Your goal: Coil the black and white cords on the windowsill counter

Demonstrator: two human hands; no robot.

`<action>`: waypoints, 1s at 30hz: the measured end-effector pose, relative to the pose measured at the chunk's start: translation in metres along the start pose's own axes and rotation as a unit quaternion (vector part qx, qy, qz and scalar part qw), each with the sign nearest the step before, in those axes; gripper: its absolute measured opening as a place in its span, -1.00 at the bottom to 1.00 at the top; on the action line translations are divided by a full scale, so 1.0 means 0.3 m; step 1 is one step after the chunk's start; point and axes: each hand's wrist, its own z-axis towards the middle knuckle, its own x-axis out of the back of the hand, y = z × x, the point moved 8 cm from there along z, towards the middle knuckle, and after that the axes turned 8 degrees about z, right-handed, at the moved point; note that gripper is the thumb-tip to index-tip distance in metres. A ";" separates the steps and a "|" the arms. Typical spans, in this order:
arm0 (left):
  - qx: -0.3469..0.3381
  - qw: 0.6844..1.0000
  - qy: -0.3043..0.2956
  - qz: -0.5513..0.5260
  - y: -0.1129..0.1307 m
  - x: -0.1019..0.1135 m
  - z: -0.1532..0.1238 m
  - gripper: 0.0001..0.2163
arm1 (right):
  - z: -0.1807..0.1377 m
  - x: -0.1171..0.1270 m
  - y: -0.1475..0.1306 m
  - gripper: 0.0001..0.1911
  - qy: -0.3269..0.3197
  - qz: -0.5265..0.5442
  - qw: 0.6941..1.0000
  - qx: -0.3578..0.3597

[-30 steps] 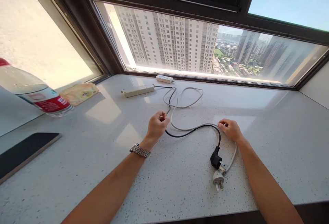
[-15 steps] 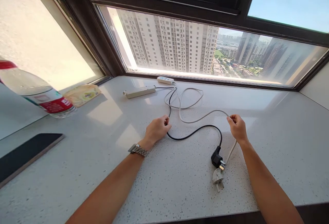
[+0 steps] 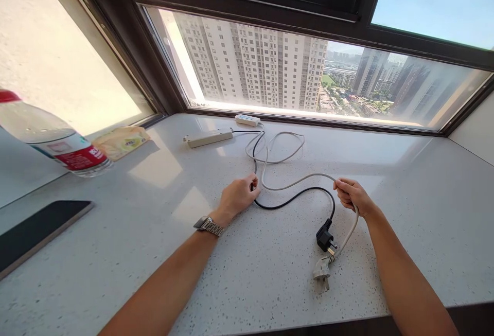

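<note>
Two power cables lie on a speckled white windowsill counter (image 3: 270, 284). My left hand (image 3: 237, 195), with a metal watch on the wrist, is closed on the black cable (image 3: 293, 197) near where it crosses the white one. My right hand (image 3: 350, 195) is closed around the white cable (image 3: 297, 180) and holds it a little above the counter. The black plug (image 3: 324, 238) and the white plug (image 3: 321, 270) rest side by side in front of my right hand. Both cables run back to two white power strips (image 3: 208, 137) (image 3: 247, 119) by the window.
A water bottle with a red label (image 3: 57, 140) lies on its side at the left, with a yellow packet (image 3: 121, 140) behind it. A dark phone (image 3: 38, 228) lies at the left edge. Dark window frames bound the counter at the back.
My right hand took hold of the white cable, lifted it away from me, then brought it back closer and lower. The white plug shifted slightly left. My left hand stayed nearly still.
</note>
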 end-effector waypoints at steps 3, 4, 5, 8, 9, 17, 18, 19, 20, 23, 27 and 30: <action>-0.005 1.000 -0.007 0.021 0.005 -0.005 -0.001 -0.85 | -0.020 -0.023 -0.034 -0.65 -0.012 0.049 0.998 0.033; -0.007 1.000 -0.011 0.028 0.008 -0.007 -0.001 -0.82 | -0.027 -0.015 -0.055 -0.66 0.005 0.074 0.996 0.059; -0.010 0.999 -0.014 0.034 0.012 -0.010 -0.002 -0.79 | -0.034 -0.002 -0.077 -0.67 0.028 0.102 0.990 0.089; -0.036 0.998 -0.023 0.054 0.044 -0.023 -0.007 -0.70 | -0.058 0.060 -0.132 -0.71 0.096 0.191 0.961 0.173; -0.052 0.997 -0.025 0.060 0.062 -0.030 -0.011 -0.67 | -0.065 0.083 -0.143 -0.72 0.112 0.225 0.948 0.196; -0.250 0.962 -0.065 0.094 0.271 -0.105 -0.092 -0.54 | -0.044 0.151 -0.118 -0.73 0.084 0.480 0.848 0.208; -0.264 0.958 -0.063 0.096 0.285 -0.105 -0.101 -0.55 | -0.041 0.148 -0.113 -0.74 0.082 0.487 0.846 0.202; -0.274 0.955 -0.060 0.093 0.295 -0.103 -0.107 -0.57 | -0.039 0.144 -0.109 -0.74 0.082 0.488 0.847 0.196; -0.280 0.954 -0.058 0.086 0.299 -0.099 -0.110 -0.58 | -0.037 0.140 -0.106 -0.75 0.084 0.485 0.849 0.192; -0.288 0.954 -0.048 0.066 0.293 -0.091 -0.112 -0.64 | -0.034 0.120 -0.094 -0.75 0.102 0.462 0.862 0.182; -0.311 0.947 -0.038 0.072 0.293 -0.102 -0.116 -0.66 | -0.036 0.097 -0.061 -0.77 0.179 0.442 0.862 0.174; -0.328 0.940 -0.038 0.082 0.303 -0.113 -0.122 -0.65 | -0.047 0.092 -0.050 -0.79 0.241 0.429 0.852 0.178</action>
